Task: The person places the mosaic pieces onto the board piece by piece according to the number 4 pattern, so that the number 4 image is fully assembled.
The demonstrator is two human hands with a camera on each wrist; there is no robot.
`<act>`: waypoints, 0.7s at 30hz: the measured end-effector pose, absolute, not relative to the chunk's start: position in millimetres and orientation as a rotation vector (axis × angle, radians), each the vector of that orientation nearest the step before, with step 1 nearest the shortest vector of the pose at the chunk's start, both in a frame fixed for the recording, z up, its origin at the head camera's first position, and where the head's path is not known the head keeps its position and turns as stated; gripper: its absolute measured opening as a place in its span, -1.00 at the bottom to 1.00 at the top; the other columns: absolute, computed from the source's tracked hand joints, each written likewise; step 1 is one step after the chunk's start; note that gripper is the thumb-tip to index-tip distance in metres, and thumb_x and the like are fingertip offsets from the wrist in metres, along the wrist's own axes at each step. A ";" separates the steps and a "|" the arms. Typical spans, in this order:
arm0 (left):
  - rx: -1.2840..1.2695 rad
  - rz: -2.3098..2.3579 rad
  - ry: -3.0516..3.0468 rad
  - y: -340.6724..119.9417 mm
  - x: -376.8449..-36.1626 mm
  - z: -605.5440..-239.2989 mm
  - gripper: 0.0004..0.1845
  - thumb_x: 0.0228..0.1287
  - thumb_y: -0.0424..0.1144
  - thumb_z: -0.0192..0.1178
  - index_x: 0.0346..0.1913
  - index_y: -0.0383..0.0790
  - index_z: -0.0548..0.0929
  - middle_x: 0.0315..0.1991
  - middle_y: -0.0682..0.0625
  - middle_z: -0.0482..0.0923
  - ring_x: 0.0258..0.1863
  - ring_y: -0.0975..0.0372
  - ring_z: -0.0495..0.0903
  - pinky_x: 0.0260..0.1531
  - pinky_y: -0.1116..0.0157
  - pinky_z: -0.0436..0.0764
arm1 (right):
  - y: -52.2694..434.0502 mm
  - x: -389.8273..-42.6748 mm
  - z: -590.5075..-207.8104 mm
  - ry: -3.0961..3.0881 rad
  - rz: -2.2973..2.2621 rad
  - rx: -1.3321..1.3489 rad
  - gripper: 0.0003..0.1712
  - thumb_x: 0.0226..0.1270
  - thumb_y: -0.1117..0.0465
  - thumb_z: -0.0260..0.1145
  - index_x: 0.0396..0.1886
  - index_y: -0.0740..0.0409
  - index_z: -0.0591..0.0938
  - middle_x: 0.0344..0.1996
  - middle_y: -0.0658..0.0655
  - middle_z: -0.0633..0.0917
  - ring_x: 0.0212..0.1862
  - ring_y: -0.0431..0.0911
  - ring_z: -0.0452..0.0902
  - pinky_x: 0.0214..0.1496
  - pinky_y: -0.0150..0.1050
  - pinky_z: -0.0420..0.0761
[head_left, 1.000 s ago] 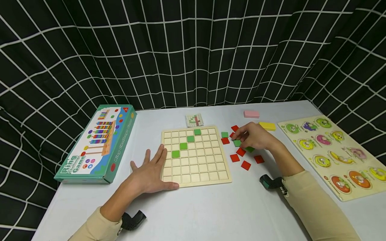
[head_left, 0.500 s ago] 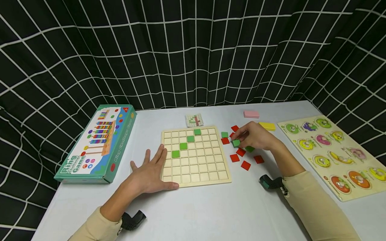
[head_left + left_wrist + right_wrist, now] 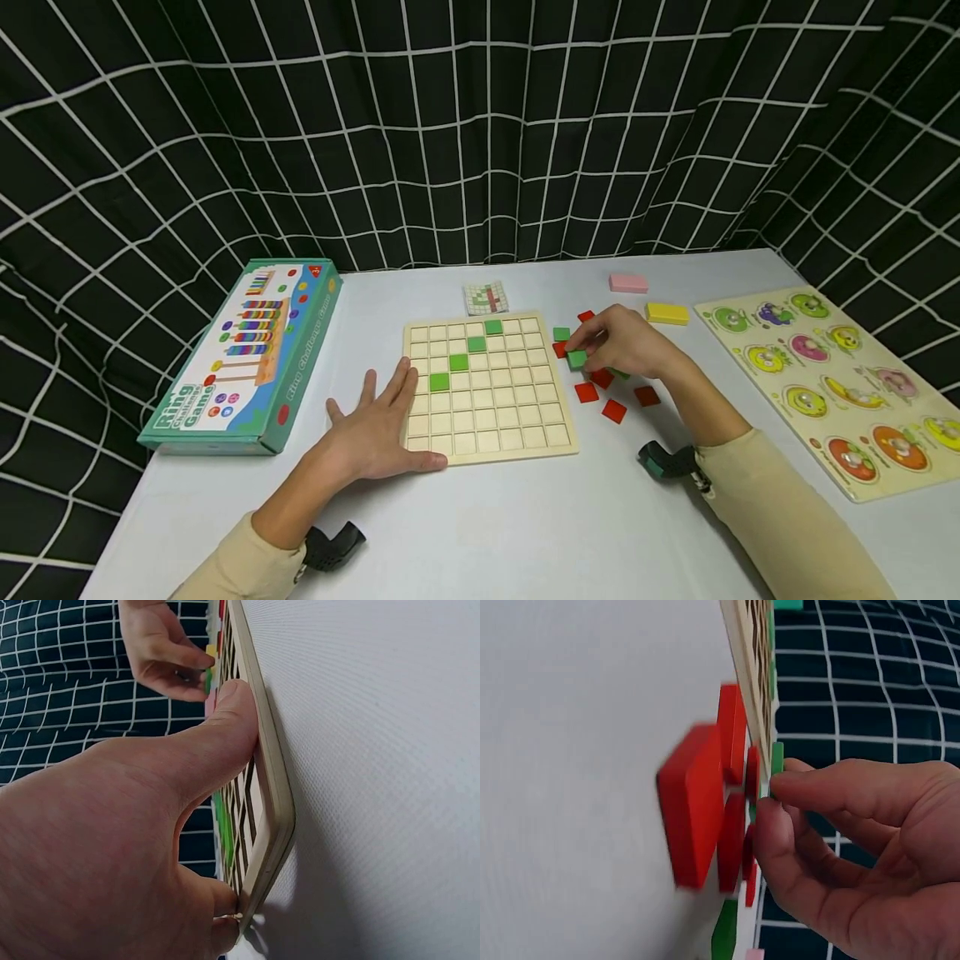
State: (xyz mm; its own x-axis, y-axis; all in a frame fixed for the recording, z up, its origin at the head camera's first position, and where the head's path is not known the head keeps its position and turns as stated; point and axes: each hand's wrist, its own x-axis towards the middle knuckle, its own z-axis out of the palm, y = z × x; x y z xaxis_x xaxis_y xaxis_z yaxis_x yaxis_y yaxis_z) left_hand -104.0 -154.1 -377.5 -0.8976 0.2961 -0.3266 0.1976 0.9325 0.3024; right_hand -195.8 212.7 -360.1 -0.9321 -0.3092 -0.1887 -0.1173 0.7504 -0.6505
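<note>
Two-handed, bracing the grid board [image 3: 491,417] at its near left corner with the spread fingers of the left hand [image 3: 371,439], probably against sliding, while pinching a green tile [image 3: 576,361] between thumb and fingertips of the right hand [image 3: 628,340], just right of the board.

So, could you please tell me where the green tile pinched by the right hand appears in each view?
Head: the green tile is right of centre, below mid-height.
Left wrist: the green tile is left of centre, high up.
Right wrist: the green tile is right of centre, slightly above mid-height.
Shared landmark: the wooden board.
</note>
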 end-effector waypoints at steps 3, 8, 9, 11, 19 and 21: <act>0.363 0.360 2.722 -153.7 -104.5 -377.4 0.41 0.02 0.52 0.37 0.71 -0.20 -0.11 0.74 -0.03 -0.34 0.64 -0.37 -0.20 0.14 -0.74 -0.07 | 206.0 -192.1 -358.1 2.657 -0.993 -0.341 -0.69 0.10 0.46 0.49 -0.12 0.20 0.84 -0.15 0.19 0.78 -0.15 0.02 0.59 -0.17 -0.23 0.64; 0.369 0.361 2.725 -153.8 -105.3 -378.2 0.41 0.02 0.52 0.37 0.71 -0.20 -0.10 0.74 -0.03 -0.33 0.64 -0.37 -0.20 0.13 -0.74 -0.07 | 192.2 -188.5 -357.2 2.636 -1.026 -0.359 -0.71 0.09 0.47 0.48 -0.15 0.21 0.83 -0.18 0.18 0.78 -0.17 -0.01 0.61 -0.12 -0.25 0.64; 0.368 0.362 2.726 -153.8 -105.4 -378.4 0.41 0.02 0.51 0.37 0.71 -0.20 -0.10 0.74 -0.03 -0.33 0.64 -0.37 -0.20 0.13 -0.74 -0.07 | 189.1 -188.2 -357.4 2.631 -1.031 -0.360 -0.71 0.10 0.46 0.48 -0.15 0.21 0.83 -0.19 0.17 0.79 -0.18 -0.02 0.61 -0.12 -0.25 0.63; 0.368 0.364 2.725 -153.9 -105.4 -379.0 0.41 0.02 0.51 0.37 0.71 -0.20 -0.10 0.74 -0.03 -0.34 0.64 -0.37 -0.20 0.13 -0.74 -0.07 | 183.0 -187.8 -357.7 2.625 -1.042 -0.354 -0.72 0.10 0.45 0.49 -0.15 0.20 0.83 -0.22 0.16 0.79 -0.19 -0.02 0.62 -0.14 -0.26 0.63; 0.365 0.363 2.728 -155.1 -105.7 -379.8 0.41 0.03 0.51 0.38 0.70 -0.21 -0.10 0.74 -0.03 -0.33 0.64 -0.37 -0.19 0.14 -0.74 -0.07 | 157.8 -185.0 -355.8 2.578 -1.104 -0.331 -0.73 0.10 0.45 0.53 -0.16 0.21 0.84 -0.25 0.14 0.80 -0.18 -0.03 0.62 -0.17 -0.28 0.63; 0.363 0.358 2.728 -155.5 -105.6 -379.4 0.40 0.03 0.51 0.38 0.70 -0.21 -0.09 0.74 -0.04 -0.33 0.64 -0.37 -0.19 0.14 -0.74 -0.06 | 151.3 -184.5 -355.5 2.567 -1.117 -0.328 -0.72 0.08 0.47 0.51 -0.18 0.20 0.84 -0.25 0.13 0.80 -0.18 -0.03 0.61 -0.17 -0.29 0.63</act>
